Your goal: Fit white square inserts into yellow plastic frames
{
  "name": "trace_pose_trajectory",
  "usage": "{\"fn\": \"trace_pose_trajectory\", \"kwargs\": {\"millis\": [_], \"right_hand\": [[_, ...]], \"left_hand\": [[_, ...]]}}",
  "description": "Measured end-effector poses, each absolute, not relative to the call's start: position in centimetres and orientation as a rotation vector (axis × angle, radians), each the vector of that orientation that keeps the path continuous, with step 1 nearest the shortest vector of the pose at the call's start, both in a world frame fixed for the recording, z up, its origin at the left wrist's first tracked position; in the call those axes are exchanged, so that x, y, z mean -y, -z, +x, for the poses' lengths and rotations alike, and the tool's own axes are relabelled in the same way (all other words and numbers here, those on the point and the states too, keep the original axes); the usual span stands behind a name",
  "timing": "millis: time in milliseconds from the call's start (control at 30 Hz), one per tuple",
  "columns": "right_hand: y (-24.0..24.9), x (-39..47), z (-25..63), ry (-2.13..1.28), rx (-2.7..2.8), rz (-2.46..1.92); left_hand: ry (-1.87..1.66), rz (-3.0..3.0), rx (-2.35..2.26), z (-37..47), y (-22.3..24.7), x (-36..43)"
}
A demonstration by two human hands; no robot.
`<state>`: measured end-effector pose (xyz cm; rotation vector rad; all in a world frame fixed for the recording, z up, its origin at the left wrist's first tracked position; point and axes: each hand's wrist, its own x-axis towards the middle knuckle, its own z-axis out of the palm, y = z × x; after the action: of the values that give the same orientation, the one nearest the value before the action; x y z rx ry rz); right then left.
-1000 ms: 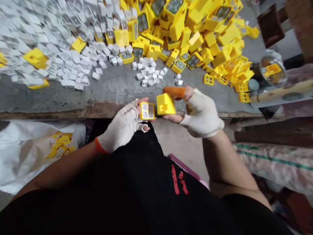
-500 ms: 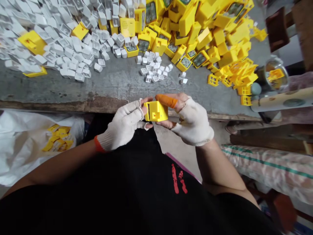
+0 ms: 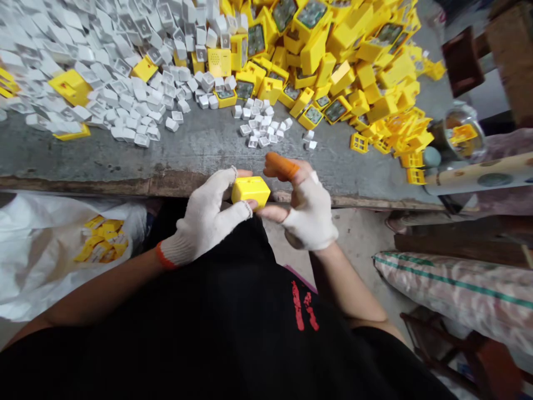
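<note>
A small yellow plastic case (image 3: 251,190) is held just in front of the table's front edge, a smooth face turned up. My left hand (image 3: 210,215), in a white glove with bare fingertips, grips it between thumb and fingers from the left. My right hand (image 3: 306,205), also gloved and with an orange cover on one finger, is at the case's right side. Its thumb tip is at the case's lower right corner, and the orange-covered finger is raised apart from it. Beyond my hands lies a small group of white keycaps (image 3: 263,123) on the grey table (image 3: 200,147).
White caps (image 3: 120,83) are heaped at the back left, yellow cases (image 3: 353,55) at the back right. Yellow grid frames (image 3: 412,139) lie near a clear container (image 3: 472,130). A white sack (image 3: 37,250) with yellow pieces hangs at left; a wrapped roll (image 3: 458,278) is at right.
The yellow case has turned over in my hands, from its recessed face to a smooth one, and moved slightly left. My right orange-covered finger has come off it.
</note>
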<state>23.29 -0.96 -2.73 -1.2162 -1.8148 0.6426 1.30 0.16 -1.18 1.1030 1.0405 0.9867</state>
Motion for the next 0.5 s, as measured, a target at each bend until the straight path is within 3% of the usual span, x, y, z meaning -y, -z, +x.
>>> {"fn": "trace_pose_trajectory", "kwargs": {"millis": [133,300,400,500], "right_hand": [[2.6,0.2,22.6,-1.098,1.454,-1.154],[4.0,0.1,21.0,-1.250,1.220,-1.115],[4.5,0.2,21.0,-1.249,1.328,-1.080],[2.7,0.1,20.6,-1.027,1.666,-1.059]], "left_hand": [[-1.072,1.291,-1.042,1.1,0.6,0.3],[-1.055,1.217,-1.112,0.4,1.0,0.1],[-1.010,1.128,-1.012,0.0,1.0,-0.7],[-1.024,0.798,-0.792,0.7,0.2,-1.5]]}}
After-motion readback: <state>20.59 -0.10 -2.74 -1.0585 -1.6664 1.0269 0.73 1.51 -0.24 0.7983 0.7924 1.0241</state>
